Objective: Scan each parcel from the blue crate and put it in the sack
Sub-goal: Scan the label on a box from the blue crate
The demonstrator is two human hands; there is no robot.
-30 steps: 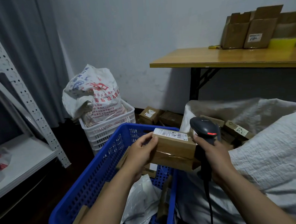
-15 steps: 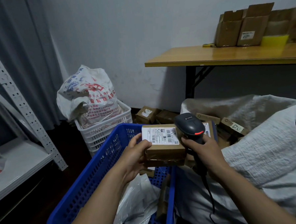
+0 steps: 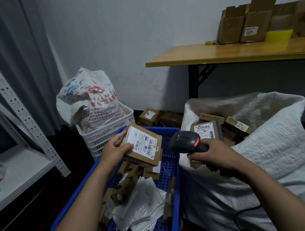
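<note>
left fingers (image 3: 120,135): curled over the left edge of a flat brown parcel (image 3: 142,145), thumb pressed on its label face.
left hand (image 3: 114,151): grips that parcel firmly by its left side.
parcel: held in the air over the far end of the blue crate (image 3: 78,190), tilted, its white barcode label facing up; it is outside the sack.
right fingers (image 3: 197,155): wrapped tight round the handle of a black scanner (image 3: 185,142).
right hand (image 3: 215,156): holds the scanner in front of the sack's left edge.
scanner: head points left at the parcel, just beside it and not touching; a red strip glows on its side.
blue crate: near centre; holds several small brown boxes (image 3: 130,173) and white plastic mailers (image 3: 144,204), loosely heaped.
sack (image 3: 274,153): white woven, right of the blue crate and against it, mouth open; inside lie brown parcels, 1 with its label (image 3: 204,130) up.
white crate (image 3: 103,135): far left of the blue crate; holds a stuffed printed bag (image 3: 89,101).
floor by the far wall: 2 brown boxes (image 3: 150,115) between the white crate and the sack.
table (image 3: 233,52): far right; carries open cardboard boxes (image 3: 245,22) and a yellow piece (image 3: 278,35).
rack (image 3: 18,171): white metal shelving at left.
</note>
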